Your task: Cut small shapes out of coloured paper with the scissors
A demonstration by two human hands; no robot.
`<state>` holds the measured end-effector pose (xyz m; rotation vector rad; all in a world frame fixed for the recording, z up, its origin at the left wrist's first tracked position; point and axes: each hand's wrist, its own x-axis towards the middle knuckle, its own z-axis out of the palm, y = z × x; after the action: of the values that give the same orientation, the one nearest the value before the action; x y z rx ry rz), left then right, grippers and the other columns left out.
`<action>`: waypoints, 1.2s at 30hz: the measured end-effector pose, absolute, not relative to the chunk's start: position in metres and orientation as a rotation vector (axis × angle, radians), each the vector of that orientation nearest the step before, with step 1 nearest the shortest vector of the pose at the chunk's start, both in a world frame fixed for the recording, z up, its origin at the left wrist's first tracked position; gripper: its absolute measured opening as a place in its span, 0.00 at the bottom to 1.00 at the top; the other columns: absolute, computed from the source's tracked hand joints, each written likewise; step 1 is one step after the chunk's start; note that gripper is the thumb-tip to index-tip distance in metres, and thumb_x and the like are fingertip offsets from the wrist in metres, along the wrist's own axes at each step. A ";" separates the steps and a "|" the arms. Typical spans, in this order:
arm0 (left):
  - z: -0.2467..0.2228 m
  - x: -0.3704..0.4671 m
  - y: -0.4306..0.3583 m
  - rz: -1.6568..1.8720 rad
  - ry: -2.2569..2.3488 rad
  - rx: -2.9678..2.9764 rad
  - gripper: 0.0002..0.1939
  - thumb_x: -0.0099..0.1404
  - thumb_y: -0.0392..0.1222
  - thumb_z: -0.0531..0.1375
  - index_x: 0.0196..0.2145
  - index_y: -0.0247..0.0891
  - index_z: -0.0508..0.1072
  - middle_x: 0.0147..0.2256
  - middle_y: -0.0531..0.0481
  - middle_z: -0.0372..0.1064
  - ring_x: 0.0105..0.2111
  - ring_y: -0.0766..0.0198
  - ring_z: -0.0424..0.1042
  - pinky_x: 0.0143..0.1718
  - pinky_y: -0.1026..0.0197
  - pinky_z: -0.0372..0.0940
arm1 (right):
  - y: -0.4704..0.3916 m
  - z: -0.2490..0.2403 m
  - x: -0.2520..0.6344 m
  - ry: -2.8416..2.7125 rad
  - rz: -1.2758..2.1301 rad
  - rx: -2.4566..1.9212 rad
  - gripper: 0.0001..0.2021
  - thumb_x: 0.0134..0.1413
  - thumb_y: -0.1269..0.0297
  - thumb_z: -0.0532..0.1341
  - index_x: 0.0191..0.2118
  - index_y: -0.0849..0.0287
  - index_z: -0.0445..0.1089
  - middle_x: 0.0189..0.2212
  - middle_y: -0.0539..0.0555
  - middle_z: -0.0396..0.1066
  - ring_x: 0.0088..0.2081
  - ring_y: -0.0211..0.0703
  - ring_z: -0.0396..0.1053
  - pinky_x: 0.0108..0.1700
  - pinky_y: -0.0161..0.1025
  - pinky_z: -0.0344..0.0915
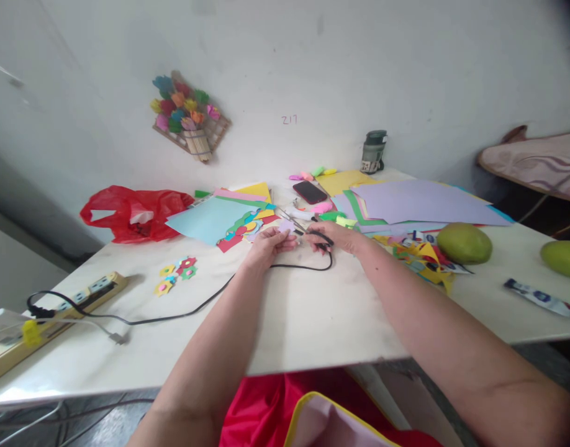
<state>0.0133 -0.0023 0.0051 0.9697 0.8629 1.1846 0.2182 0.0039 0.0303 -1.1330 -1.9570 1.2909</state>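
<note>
While scissors (294, 222) are gripped in the right hand (323, 239) in the head view, what looks like a small lilac paper piece (286, 225) is pinched in the left hand (272, 241), right by the blades, above the counter (313, 323). A black cord (159, 321) is run from the power strip (101, 285) past the left wrist, btw. Little paper flowers (189, 272) are laid off to the left, and colourful scraps (431, 251) are heaped beside a green fruit (464, 243) on the right.

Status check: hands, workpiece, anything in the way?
Right hand: gripping scissors. Left hand: holding lilac paper near the blades. Cord passes beneath left wrist, loops near right hand.
</note>
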 end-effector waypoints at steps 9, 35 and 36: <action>0.005 0.013 -0.002 1.206 0.857 0.940 0.06 0.61 0.32 0.65 0.28 0.33 0.71 0.27 0.44 0.78 0.25 0.59 0.79 0.34 0.58 0.75 | 0.004 0.029 0.218 -1.944 1.302 -1.126 0.19 0.50 0.50 0.68 0.27 0.60 0.65 0.21 0.50 0.70 0.18 0.32 0.65 0.17 0.31 0.54; 0.003 0.012 0.001 1.146 0.859 1.034 0.09 0.56 0.37 0.69 0.30 0.32 0.73 0.30 0.43 0.79 0.24 0.62 0.78 0.32 0.61 0.74 | 0.006 0.026 0.212 -1.894 1.333 -1.155 0.14 0.52 0.58 0.69 0.27 0.60 0.66 0.16 0.46 0.64 0.16 0.31 0.60 0.16 0.29 0.56; 0.003 0.013 0.001 1.148 0.862 1.036 0.09 0.56 0.37 0.69 0.30 0.32 0.72 0.30 0.43 0.79 0.24 0.62 0.77 0.31 0.62 0.74 | 0.005 0.027 0.213 -1.901 1.339 -1.156 0.13 0.53 0.58 0.68 0.28 0.60 0.66 0.15 0.46 0.64 0.15 0.30 0.59 0.16 0.29 0.55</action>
<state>0.0126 0.0006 0.0033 1.0360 0.8616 1.1479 0.2125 0.0055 0.0266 -1.1558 -1.9013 1.3387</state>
